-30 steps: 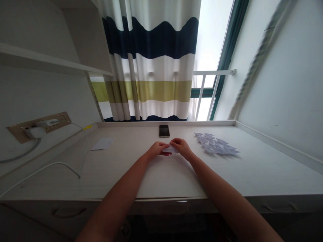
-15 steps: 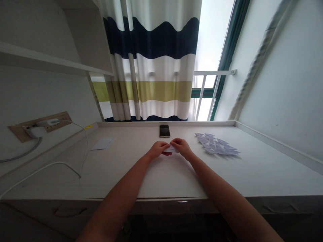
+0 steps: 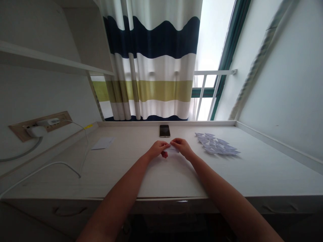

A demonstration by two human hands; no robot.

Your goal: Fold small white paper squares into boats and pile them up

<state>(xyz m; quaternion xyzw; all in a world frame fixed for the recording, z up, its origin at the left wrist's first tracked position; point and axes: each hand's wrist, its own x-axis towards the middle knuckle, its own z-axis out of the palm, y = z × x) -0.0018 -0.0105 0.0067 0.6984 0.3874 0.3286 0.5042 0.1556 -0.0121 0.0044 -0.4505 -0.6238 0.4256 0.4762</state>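
Observation:
Between my two hands is a small white sheet of paper (image 3: 173,149), held just above the desk near its middle. My left hand (image 3: 158,148) is closed on the paper's left side, thumb on top and some fingers curled below it. Pinched on the upper right part of the paper is my right hand (image 3: 182,147), thumb and forefinger close to the left thumb. The paper's folds are too small to make out. Several folded white paper pieces (image 3: 217,144) lie grouped in rows to the right. Off to the left rests a flat stack of white paper (image 3: 102,143).
A dark-screened phone (image 3: 165,131) lies just beyond my hands. On the left, a white cable (image 3: 87,144) runs from a wall socket (image 3: 41,126) across the white desk (image 3: 161,181). A raised rim borders the desk's back, below a striped curtain (image 3: 153,67).
The fingers of my left hand have shifted under the paper and now curl lower and further left. My right hand stays almost in place.

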